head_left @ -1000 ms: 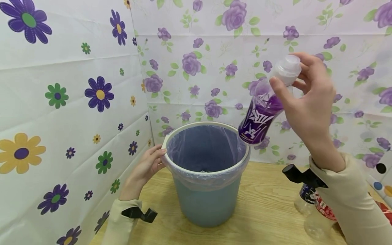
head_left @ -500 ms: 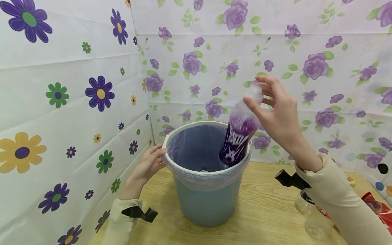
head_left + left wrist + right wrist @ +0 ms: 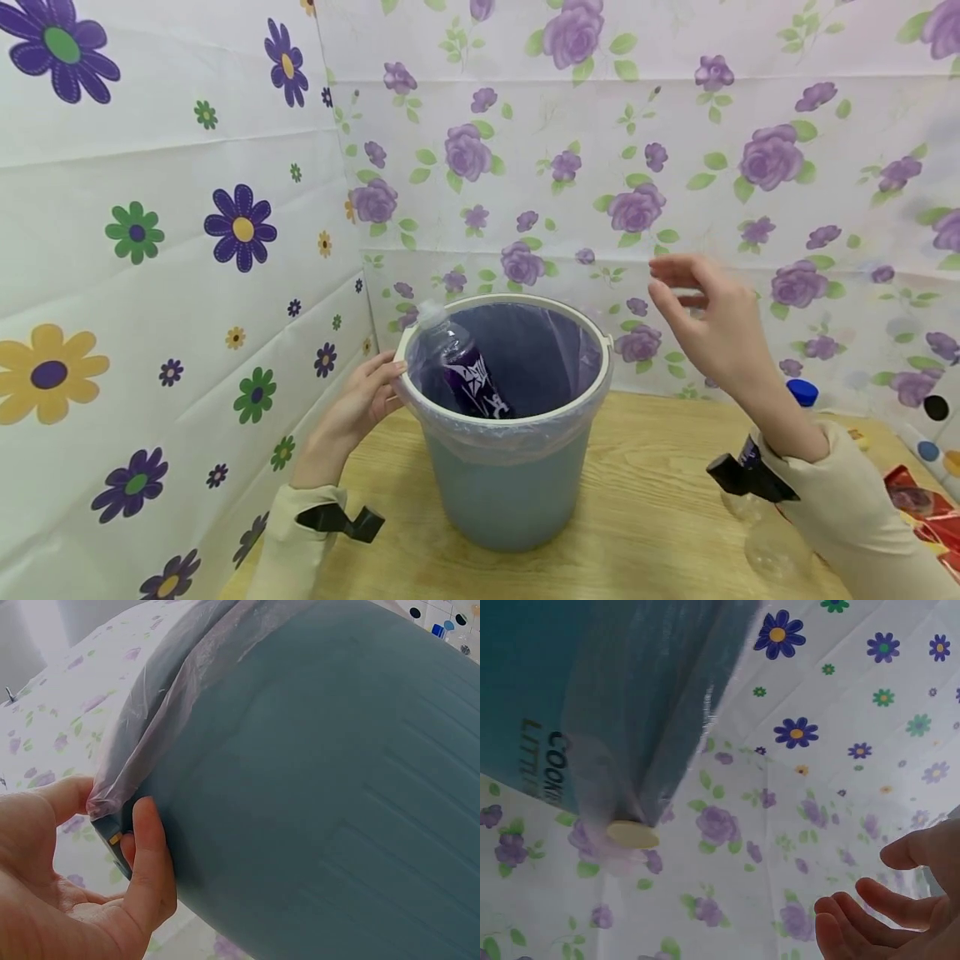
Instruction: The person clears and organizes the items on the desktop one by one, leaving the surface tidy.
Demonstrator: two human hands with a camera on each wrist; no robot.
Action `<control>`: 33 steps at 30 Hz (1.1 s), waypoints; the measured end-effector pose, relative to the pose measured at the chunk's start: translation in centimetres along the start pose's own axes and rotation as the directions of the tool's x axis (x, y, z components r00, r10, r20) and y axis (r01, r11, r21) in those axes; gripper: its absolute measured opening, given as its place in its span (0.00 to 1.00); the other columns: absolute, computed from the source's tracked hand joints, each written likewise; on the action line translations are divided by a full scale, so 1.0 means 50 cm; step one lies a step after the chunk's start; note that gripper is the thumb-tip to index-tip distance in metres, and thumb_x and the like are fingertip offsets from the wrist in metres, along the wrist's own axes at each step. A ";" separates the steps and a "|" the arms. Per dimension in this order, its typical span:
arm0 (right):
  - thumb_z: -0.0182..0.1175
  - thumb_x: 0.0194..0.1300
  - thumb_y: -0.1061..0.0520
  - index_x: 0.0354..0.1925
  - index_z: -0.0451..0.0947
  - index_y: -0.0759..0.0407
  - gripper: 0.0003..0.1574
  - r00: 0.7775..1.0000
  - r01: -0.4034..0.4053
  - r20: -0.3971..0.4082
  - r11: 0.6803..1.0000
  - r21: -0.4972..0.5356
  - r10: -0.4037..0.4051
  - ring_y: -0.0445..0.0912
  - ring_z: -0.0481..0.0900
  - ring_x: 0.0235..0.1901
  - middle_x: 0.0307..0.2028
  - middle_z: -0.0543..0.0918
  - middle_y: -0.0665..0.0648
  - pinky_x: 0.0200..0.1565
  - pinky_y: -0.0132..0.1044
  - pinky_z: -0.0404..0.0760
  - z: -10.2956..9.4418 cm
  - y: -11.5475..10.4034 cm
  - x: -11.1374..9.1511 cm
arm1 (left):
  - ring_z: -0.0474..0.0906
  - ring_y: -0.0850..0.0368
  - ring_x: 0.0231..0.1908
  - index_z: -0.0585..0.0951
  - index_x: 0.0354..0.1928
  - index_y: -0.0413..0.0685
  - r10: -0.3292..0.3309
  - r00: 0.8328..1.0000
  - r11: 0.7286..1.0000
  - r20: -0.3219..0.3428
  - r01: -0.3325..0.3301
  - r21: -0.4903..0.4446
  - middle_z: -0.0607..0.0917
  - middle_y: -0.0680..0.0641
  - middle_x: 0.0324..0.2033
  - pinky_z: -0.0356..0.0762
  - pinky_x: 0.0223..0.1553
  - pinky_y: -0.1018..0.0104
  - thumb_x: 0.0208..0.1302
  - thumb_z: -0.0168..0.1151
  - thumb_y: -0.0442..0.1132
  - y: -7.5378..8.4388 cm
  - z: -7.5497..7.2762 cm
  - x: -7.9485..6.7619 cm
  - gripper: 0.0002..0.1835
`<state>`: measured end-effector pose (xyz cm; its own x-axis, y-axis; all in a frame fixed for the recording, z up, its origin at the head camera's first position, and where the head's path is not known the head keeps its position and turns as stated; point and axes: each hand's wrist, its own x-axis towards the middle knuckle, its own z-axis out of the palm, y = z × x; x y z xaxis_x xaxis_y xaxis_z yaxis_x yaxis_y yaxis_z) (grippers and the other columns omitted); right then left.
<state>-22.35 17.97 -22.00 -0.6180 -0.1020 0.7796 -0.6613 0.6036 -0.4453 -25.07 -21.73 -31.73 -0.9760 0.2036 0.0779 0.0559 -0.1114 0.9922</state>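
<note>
A blue-grey trash bin (image 3: pixel 504 496) with a white rim stands upright, lined with a clear plastic bag (image 3: pixel 517 446) folded over the rim. Inside, a purple-labelled drink bottle (image 3: pixel 471 377) leans left, its top poking above the rim. My left hand (image 3: pixel 362 400) grips the bin's left rim. In the left wrist view, its thumb and fingers (image 3: pixel 148 859) pinch the edge from both sides, right at the bag. Off to the right of the bin, my right hand (image 3: pixel 716 325) hangs in the air with loosely bent fingers. The right wrist view shows nothing between those fingers (image 3: pixel 862 930).
On the right of the wooden table (image 3: pixel 637 492), partly behind my right arm, are a blue-capped bottle (image 3: pixel 802 392), a clear bottle (image 3: pixel 776 550) and a red packet (image 3: pixel 921 504). Flower-print sheets hang at the left and back (image 3: pixel 555 208).
My right hand lowered the purple bottle over the bin and let it go; the bottle now leans inside. The hand then moved back right. My left hand has kept its grip on the rim.
</note>
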 end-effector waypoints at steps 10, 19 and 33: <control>0.54 0.71 0.54 0.50 0.80 0.58 0.15 0.992 -0.116 0.042 0.993 -0.025 0.117 0.18 0.72 0.42 0.43 0.81 0.40 0.43 0.11 0.71 -0.027 0.063 -0.075 | 0.79 0.66 0.41 0.58 0.69 0.32 -0.004 1.000 1.000 0.001 0.004 -0.004 0.79 0.55 0.43 0.80 0.45 0.74 0.68 0.49 0.39 -0.001 0.001 0.002 0.30; 0.55 0.70 0.57 0.51 0.80 0.60 0.15 0.983 -0.181 -0.008 0.982 -0.043 0.181 0.19 0.73 0.41 0.41 0.76 0.24 0.42 0.09 0.70 -0.087 0.101 -0.128 | 0.79 0.66 0.40 0.58 0.68 0.30 0.000 1.000 1.000 0.001 0.000 -0.019 0.79 0.56 0.40 0.80 0.45 0.74 0.68 0.48 0.38 -0.003 0.003 0.001 0.30; 0.54 0.71 0.51 0.55 0.75 0.65 0.22 0.946 -0.319 -0.038 0.899 -0.299 0.323 0.22 0.72 0.40 0.47 0.82 0.57 0.32 0.09 0.66 -0.150 0.169 -0.181 | 0.79 0.66 0.38 0.58 0.68 0.30 0.006 1.000 0.999 0.002 -0.006 -0.033 0.79 0.55 0.39 0.81 0.43 0.75 0.68 0.48 0.37 -0.003 0.004 0.000 0.30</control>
<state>-19.16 29.92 -29.49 -0.7818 0.1285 0.6102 -0.2705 0.8118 -0.5175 -25.03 -21.54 -31.84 -0.9751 0.2053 0.0841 0.0548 -0.1445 0.9880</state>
